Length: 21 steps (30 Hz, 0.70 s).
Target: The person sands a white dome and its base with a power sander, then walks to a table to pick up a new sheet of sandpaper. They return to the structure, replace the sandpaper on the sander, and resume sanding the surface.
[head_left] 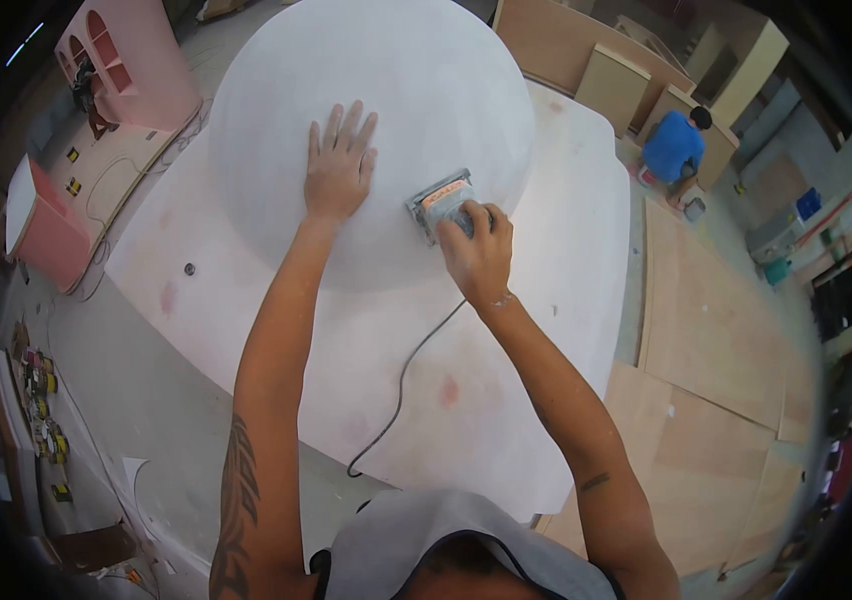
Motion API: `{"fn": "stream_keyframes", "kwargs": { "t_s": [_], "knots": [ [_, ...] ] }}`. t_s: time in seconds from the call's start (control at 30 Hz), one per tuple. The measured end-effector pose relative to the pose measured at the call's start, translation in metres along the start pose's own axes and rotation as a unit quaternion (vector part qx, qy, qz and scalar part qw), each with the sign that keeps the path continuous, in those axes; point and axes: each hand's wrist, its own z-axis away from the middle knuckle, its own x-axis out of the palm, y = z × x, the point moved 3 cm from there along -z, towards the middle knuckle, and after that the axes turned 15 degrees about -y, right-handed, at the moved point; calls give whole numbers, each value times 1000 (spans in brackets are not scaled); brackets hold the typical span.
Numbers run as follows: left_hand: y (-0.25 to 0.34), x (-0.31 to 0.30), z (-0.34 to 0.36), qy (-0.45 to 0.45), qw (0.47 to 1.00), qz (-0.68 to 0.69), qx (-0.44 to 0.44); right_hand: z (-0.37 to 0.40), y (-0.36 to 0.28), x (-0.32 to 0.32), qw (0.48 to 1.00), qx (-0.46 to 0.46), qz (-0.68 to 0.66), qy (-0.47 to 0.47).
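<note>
**Right hand [481, 255] grips a grey hand-held power sander [434, 207] on a large, smooth white rounded form [426, 90]; left hand [339, 172] lies flat**

The right hand is closed around the body of the sander, its fingers curled over the top and the rectangular base set against the lower right part of the rounded form. Orange lettering, too small to read, marks the tool's front. The left hand is open, fingers spread and pointing away from the person, with its palm on the same curved surface; it has hold of nothing.

A thin dark cable [401, 390] shows from below the right wrist and curves down towards the person; where it meets the tool is hidden. It crosses a broad white board [506, 430] with faint reddish smudges, on which the rounded form sits. A small dark round object [190, 269] lies on the board, left of the left forearm.

Beyond the board, flat tan plywood sheets [716, 340] lie to the right. Farther up on that side, a person in a blue shirt [674, 147] is bent low near upright wooden panels [610, 88]. At upper left stands a pink cabinet with arched openings [151, 60], and below it a pink angled piece with a white top [58, 235].
</note>
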Motion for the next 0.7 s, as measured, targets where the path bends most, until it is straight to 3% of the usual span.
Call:
{"fn": "stream_keyframes", "kwargs": {
  "t_s": [0.33, 0.47, 0.57, 0.63, 0.7],
  "knots": [
    [8, 7, 9, 61, 990, 126, 5, -151, 22, -27, 999, 38, 20, -21],
    [37, 11, 20, 23, 999, 18, -27, -206, 30, -20, 997, 52, 42, -32],
    [64, 19, 31, 8, 1000, -2, 15, -240, 35, -21, 995, 72, 42, -56],
    [84, 34, 38, -41, 990, 8, 136, -261, 42, -23, 986, 122, 17, -112],
    [93, 38, 43, -32, 987, -15, 154, -279, 52, -19, 982, 142, 18, -124]
  ]
}}
